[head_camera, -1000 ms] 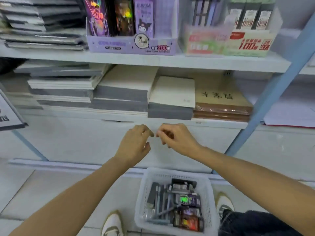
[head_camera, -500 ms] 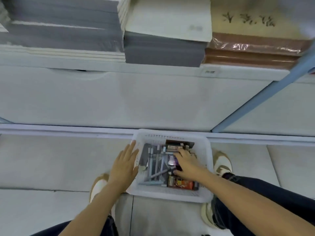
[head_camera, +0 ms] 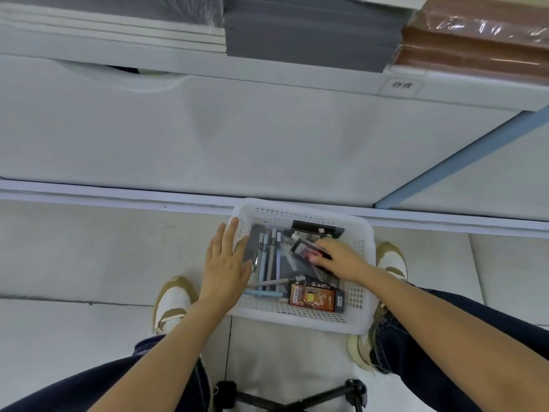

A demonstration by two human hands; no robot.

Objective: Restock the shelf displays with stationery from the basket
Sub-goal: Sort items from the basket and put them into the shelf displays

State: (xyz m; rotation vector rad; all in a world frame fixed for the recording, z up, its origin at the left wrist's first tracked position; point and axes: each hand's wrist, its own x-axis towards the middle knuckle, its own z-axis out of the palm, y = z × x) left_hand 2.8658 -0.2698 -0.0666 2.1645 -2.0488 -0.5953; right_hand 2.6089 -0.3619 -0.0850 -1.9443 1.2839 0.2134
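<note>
White plastic basket [head_camera: 300, 318] sits on tiled floor [head_camera: 89, 248] below the shelf [head_camera: 267, 69], between two shoes. Left hand [head_camera: 225, 263] lies flat, fingers spread, on the basket's left rim. Right hand [head_camera: 341, 257] reaches inside, fingers closed around a small dark pack [head_camera: 303, 251]. Pens [head_camera: 269, 257] and an orange box [head_camera: 315, 297] lie inside too.

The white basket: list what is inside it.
In the white basket: pale pens, an orange box, a black box, and a dark pack under the right hand. Lower layers are covered.
</note>
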